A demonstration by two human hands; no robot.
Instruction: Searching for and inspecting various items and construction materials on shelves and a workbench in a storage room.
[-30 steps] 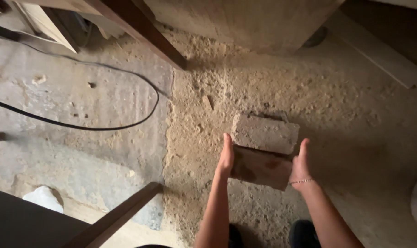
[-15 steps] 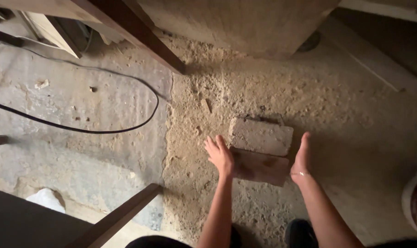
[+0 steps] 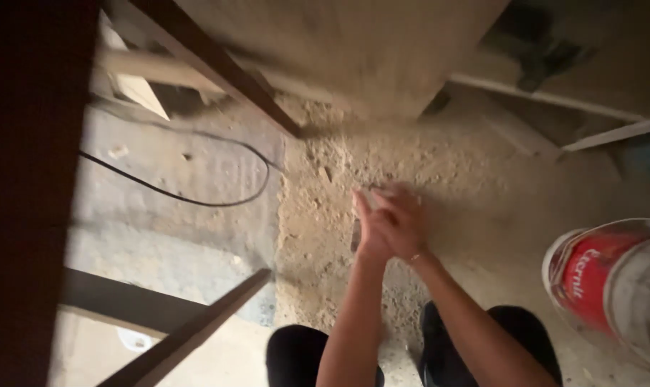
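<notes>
- The left hand (image 3: 368,229) and the right hand (image 3: 403,223) are pressed together, palm against palm, in the middle of the head view; both are blurred.
- The fingers of both hands are held straight and point away from the body, up the picture.
- Nothing can be made out between the palms; a small pale patch (image 3: 377,193) is seen just past the fingertips, too blurred to be named.
- A thin bracelet (image 3: 413,256) is worn at the right wrist.
- Both forearms are stretched forward from the lower edge, above two dark-clad knees (image 3: 303,355).
- Under the hands lies a sandy, dusty floor (image 3: 318,215), strewn with small lumps.
- To the left of the sand, a grey concrete strip (image 3: 160,236) is crossed by a black cable (image 3: 196,203) lying in a curve.
- Dark wooden beams (image 3: 196,326) are seen at lower left, and another slanting beam (image 3: 217,68) at the top.
- A large pale slab (image 3: 368,50) fills the top of the view, well beyond the hands.
- A red and white bucket (image 3: 611,279) stands at the right edge, near the right forearm but apart from it.
</notes>
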